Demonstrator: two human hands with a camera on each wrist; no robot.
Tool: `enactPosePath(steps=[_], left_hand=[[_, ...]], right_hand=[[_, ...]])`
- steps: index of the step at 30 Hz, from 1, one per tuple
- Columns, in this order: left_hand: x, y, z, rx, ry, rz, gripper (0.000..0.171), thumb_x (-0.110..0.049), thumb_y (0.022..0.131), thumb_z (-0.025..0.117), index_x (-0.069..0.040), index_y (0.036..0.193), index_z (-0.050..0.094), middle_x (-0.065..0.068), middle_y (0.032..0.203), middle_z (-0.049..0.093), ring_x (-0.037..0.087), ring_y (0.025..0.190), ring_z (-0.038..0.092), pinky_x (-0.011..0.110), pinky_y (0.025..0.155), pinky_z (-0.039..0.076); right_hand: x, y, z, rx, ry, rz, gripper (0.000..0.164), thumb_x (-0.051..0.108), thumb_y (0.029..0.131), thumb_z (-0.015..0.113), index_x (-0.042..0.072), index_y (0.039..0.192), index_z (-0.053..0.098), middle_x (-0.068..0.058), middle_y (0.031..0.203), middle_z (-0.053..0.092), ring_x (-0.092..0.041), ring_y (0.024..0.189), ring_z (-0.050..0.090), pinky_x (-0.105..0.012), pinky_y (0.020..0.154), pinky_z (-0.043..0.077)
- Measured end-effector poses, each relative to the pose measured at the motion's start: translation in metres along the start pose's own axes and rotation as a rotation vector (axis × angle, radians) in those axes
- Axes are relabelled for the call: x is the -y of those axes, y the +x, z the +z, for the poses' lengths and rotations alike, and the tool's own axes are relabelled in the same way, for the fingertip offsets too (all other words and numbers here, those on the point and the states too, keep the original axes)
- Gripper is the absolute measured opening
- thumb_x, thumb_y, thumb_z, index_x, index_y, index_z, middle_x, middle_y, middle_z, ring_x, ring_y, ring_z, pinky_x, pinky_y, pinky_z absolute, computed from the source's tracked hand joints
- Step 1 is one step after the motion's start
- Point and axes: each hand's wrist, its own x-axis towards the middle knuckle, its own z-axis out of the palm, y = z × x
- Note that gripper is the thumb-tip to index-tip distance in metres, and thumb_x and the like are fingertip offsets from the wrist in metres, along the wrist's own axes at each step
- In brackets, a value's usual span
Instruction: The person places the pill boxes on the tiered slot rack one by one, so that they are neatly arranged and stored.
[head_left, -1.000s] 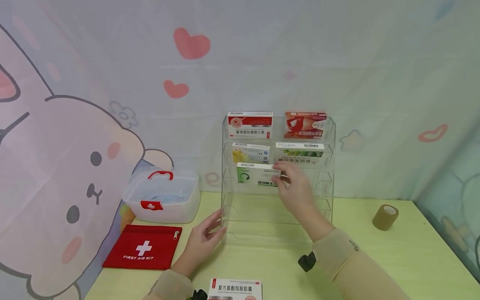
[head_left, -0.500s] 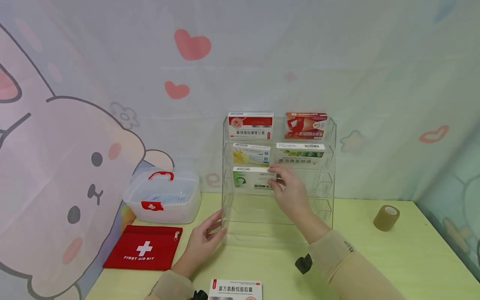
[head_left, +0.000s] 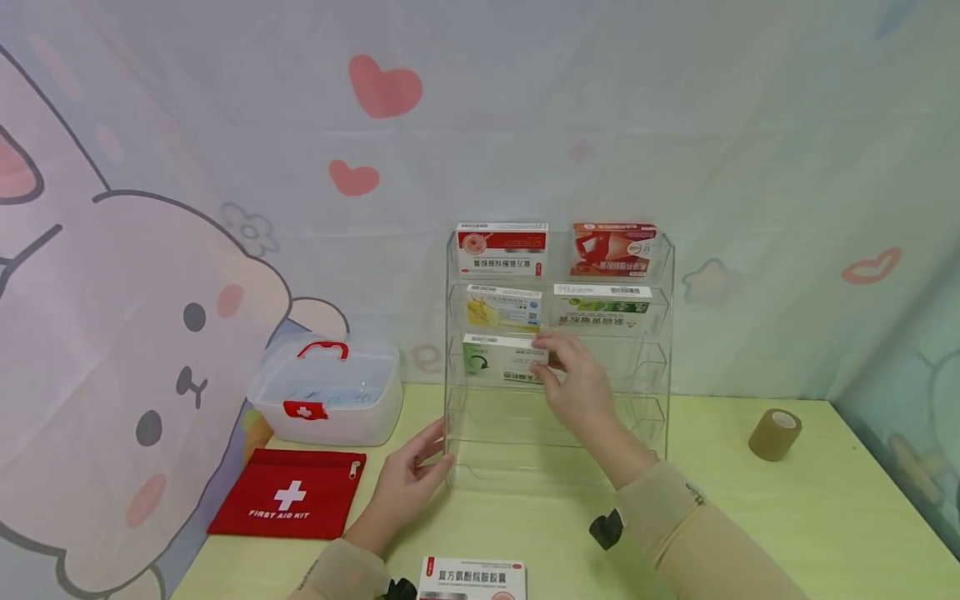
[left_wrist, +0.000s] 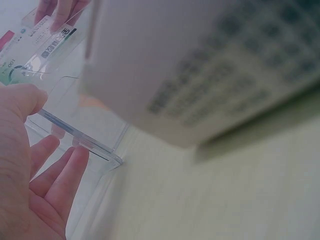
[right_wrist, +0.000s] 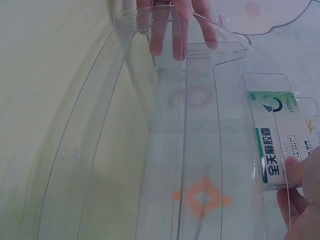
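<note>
A clear acrylic display rack (head_left: 540, 445) with several tiers stands on the table. My right hand (head_left: 581, 387) pinches the right end of a white and green medicine box (head_left: 498, 360), thumb in front and fingers behind. This box sits upright at the left of the third tier down, and the right wrist view shows its printed front behind the clear lip. At the rack's lower left side, my left hand (head_left: 408, 479) grips the side panel. Its thumb lies on one face and its fingers (left_wrist: 72, 167) reach along the other.
Two medicine boxes stand in each of the upper two tiers, including a red box (head_left: 615, 250). Another medicine box (head_left: 472, 577) lies near the front. Left are a first aid pouch (head_left: 288, 496) and a lidded plastic box (head_left: 326, 400); a tan bandage roll (head_left: 775, 434) stands right.
My right hand has brought the white and green medicine box down and slightly left into the third tier. My left hand stays on the rack's side.
</note>
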Motion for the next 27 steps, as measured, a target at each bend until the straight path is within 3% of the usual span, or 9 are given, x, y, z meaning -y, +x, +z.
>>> enactPosePath(steps=[6,12,20,27], left_hand=[[0.0009,0.0003,-0.0004,-0.001,0.000,0.005,0.058,-0.022,0.096,0.072,-0.034,0.149,0.050,0.014,0.153,0.055,0.036,0.131,0.063,0.021,0.097,0.058],[0.0026,0.0003,-0.0001,-0.002,0.003,0.007,0.060,-0.023,0.096,0.072,-0.022,0.152,0.050,0.015,0.153,0.055,0.036,0.130,0.063,0.021,0.097,0.058],[0.0033,0.0006,0.0008,-0.008,0.012,0.000,0.059,-0.024,0.096,0.072,-0.025,0.151,0.050,0.013,0.153,0.055,0.035,0.130,0.064,0.024,0.097,0.058],[0.0033,0.0010,0.0009,-0.013,-0.015,0.004,0.060,-0.018,0.096,0.073,-0.016,0.151,0.050,0.016,0.152,0.055,0.038,0.130,0.063,0.026,0.097,0.059]], right_hand=[[-0.0005,-0.0005,0.0000,0.011,-0.024,-0.010,0.036,0.009,0.089,0.078,0.011,0.123,0.067,-0.001,0.137,0.063,-0.020,0.115,0.070,-0.028,0.097,0.060],[-0.0009,-0.0011,-0.0006,-0.002,-0.021,-0.027,0.035,0.008,0.089,0.078,0.010,0.123,0.067,-0.002,0.136,0.064,-0.021,0.116,0.069,-0.028,0.097,0.060],[0.0005,-0.0030,-0.0016,-0.018,-0.005,-0.030,0.033,0.007,0.090,0.076,0.010,0.122,0.068,-0.002,0.136,0.064,-0.021,0.122,0.066,-0.029,0.100,0.059],[0.0006,-0.0048,-0.0020,-0.030,0.027,-0.014,0.033,0.006,0.090,0.077,0.009,0.122,0.068,-0.003,0.137,0.064,-0.022,0.127,0.063,-0.034,0.099,0.060]])
